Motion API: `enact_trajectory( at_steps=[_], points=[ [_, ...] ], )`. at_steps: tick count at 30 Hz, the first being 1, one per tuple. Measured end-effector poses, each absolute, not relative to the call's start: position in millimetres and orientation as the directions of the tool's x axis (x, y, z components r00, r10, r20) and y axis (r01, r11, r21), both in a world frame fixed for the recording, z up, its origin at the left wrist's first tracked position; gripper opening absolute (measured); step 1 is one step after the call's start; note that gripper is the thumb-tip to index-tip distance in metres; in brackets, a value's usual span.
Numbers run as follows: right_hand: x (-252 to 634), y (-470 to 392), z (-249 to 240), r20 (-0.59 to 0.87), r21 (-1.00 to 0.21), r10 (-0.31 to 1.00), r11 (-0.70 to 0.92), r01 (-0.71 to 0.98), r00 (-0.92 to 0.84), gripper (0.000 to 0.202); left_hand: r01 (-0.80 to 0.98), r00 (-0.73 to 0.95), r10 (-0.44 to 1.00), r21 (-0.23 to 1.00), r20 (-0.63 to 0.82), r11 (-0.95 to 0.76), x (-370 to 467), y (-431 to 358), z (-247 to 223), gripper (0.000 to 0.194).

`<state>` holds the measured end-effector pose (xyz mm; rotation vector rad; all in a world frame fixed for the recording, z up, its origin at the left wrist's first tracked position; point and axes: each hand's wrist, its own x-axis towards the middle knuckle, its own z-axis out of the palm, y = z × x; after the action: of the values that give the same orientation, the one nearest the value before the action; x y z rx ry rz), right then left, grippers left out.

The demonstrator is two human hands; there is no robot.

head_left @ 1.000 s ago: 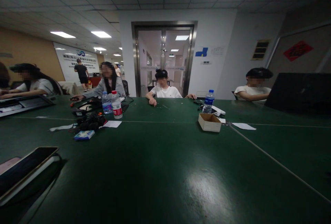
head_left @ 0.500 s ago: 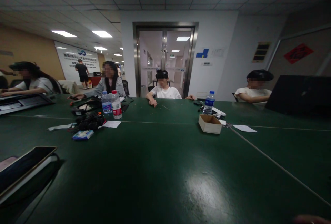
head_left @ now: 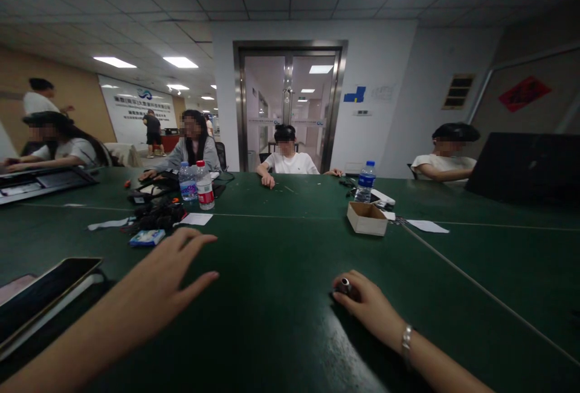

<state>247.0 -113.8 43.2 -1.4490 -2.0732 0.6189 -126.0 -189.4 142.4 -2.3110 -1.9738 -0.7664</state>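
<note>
My left hand [head_left: 170,272] reaches over the green table with its fingers apart and holds nothing. Just beyond its fingers lies a blue and white packet [head_left: 147,237]. On the right, my right hand [head_left: 367,305] is closed around a small dark cylinder with a shiny, pale round end [head_left: 345,283]. Its fingers hide most of the cylinder, so its exact kind does not show. A silvery bracelet [head_left: 406,341] circles the right wrist. An open cardboard box [head_left: 367,225] sits beyond my right hand.
A phone [head_left: 48,287] lies on a white object at the near left. Two bottles [head_left: 206,190] stand by tangled black cables [head_left: 156,214]; a third bottle [head_left: 366,181] stands behind the box. Several people sit around the green table [head_left: 272,260]. A dark screen [head_left: 525,169] rises at right.
Both my hands have come into view over the table, the right one with the small cylinder in it. At the far left another person now stands behind the seated one.
</note>
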Motion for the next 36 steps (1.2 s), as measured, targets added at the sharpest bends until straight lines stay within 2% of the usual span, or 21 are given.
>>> enact_trajectory(
  at_steps=[3, 6, 9, 13, 15, 22, 26, 32, 36],
  points=[
    [217, -81, 30, 0.215, -0.632, 0.929, 0.367, 0.682, -0.301, 0.01, 0.857, 0.352, 0.915, 0.325, 0.198, -0.4, -66, -139, 141, 0.05],
    [190, -45, 17, 0.275, -0.629, 0.92, 0.391, 0.672, -0.278, 0.01, 0.8, 0.421, 0.882, 0.372, 0.211, -0.471, -13, -93, 120, 0.046],
    [169, -11, 8, 0.316, -0.614, 0.92, 0.383, 0.691, -0.23, 0.01, 0.763, 0.39, 0.873, 0.428, 0.291, -0.484, 21, -56, 86, 0.041],
    [159, 14, 2, 0.37, -0.631, 0.899, 0.429, 0.646, -0.236, 0.024, 0.714, 0.311, 0.877, 0.519, 0.366, -0.47, 40, -28, 45, 0.03],
    [159, 16, 0, 0.39, -0.62, 0.891, 0.442, 0.648, -0.234, 0.023, 0.689, 0.283, 0.869, 0.545, 0.405, -0.478, 41, -22, 32, 0.03],
    [158, 10, 0, 0.355, -0.601, 0.92, 0.36, 0.713, -0.166, 0.014, 0.623, 0.188, 0.87, 0.629, 0.456, -0.465, 35, -21, 19, 0.027],
    [160, 6, 3, 0.394, -0.606, 0.904, 0.391, 0.693, -0.166, 0.01, 0.554, 0.138, 0.862, 0.683, 0.488, -0.476, 31, -18, 16, 0.021],
    [164, 7, 0, 0.405, -0.755, 0.906, 0.407, 0.514, -0.122, 0.023, 0.415, 0.064, 0.887, 0.796, 0.458, -0.441, 21, -5, 6, 0.018],
    [165, 10, -4, 0.316, -0.913, 0.939, 0.339, 0.225, -0.134, 0.029, 0.301, 0.069, 0.927, 0.878, 0.37, -0.373, 17, 1, 1, 0.02]
  ],
)
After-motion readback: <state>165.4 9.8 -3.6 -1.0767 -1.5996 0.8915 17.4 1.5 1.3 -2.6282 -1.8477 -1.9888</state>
